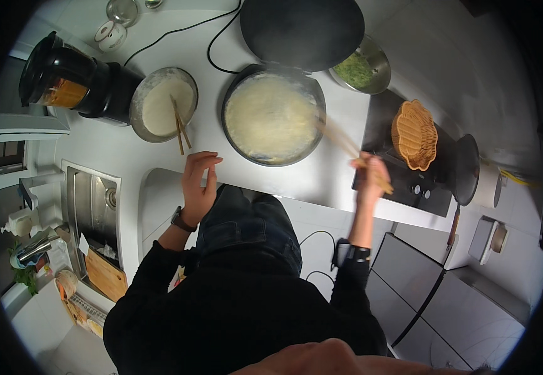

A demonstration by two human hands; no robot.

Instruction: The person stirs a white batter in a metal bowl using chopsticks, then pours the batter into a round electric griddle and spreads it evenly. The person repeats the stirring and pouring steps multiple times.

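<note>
My right hand [372, 178] is closed on the handle of a light wooden utensil, blurred by motion, whose far end [334, 133] reaches the right rim of a round electric griddle [225, 126]. Pale batter [269, 117] covers most of the griddle's plate, and its dark lid [302, 33] is raised behind. My left hand [201, 180] hovers at the counter's front edge, fingers bent and apart, holding nothing. Beyond it a metal bowl [136, 105] contains white batter [161, 108], with a pair of chopsticks [180, 126] leaning over its rim.
A black blender [112, 89] stands left of the batter bowl. Behind the griddle's right side is a metal bowl [381, 70] of shredded greens. A wicker basket [414, 133] rests on the black cooktop [393, 183], near a dark pan [467, 168]. Black cords [210, 51] cross the counter.
</note>
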